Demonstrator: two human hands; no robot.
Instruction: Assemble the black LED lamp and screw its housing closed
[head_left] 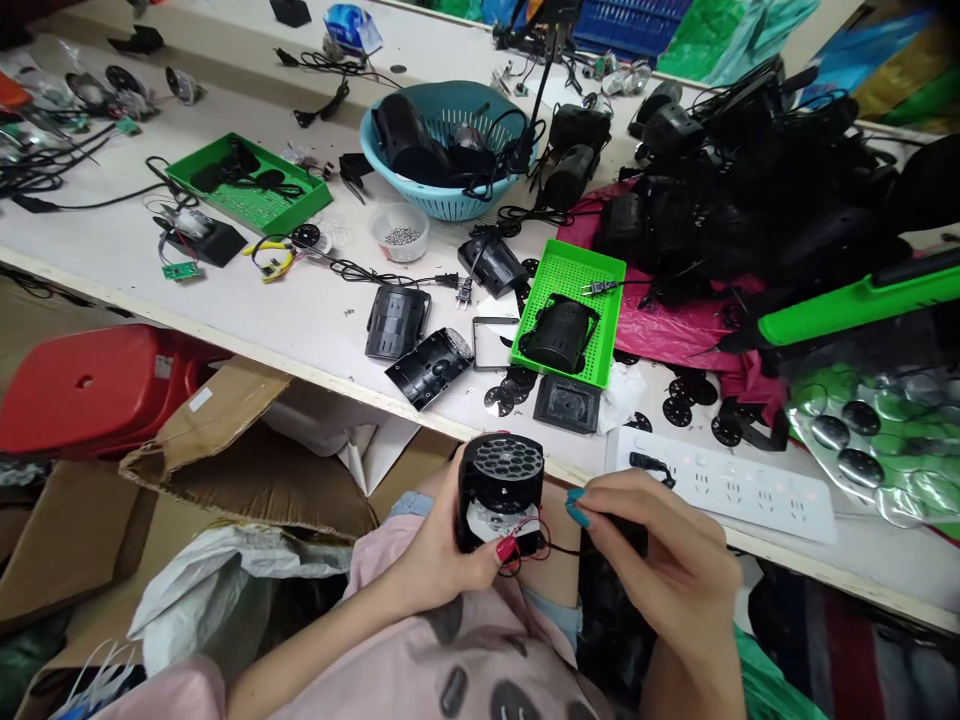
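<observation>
In the head view, the left hand [442, 565] grips a small black fan unit [500, 490] from its left side, with the thumb pressed on the lower front edge near some red and black wires [536, 540]. The unit is held over the lap, just in front of the table edge [420, 412], and its round honeycomb grille faces up toward the camera. The right hand [660, 560] is just beside the unit on its right – its fingers are curled around a dark part (I cannot tell what it is), and the fingertips are close to the wires.

On the table behind the hands lies a white power strip [742, 490], close to the right hand. Farther back stands a green perforated tray [592, 290] with one black housing [562, 335] in it. To the left of this tray lie two more black shells [412, 345] and a black plug with its cord [397, 277]. A teal basket [442, 190] holds other black parts and cables, and a small white cup of screws [402, 232] stands just in front of it. At the far left is a flat green tray [300, 205] – a small green circuit board [178, 270] lies near it. At the right side there is a pile of black devices [750, 190] on a pink cloth [667, 325]. A red stool [82, 385] and an open cardboard box [247, 450] stand below the table at the left.
</observation>
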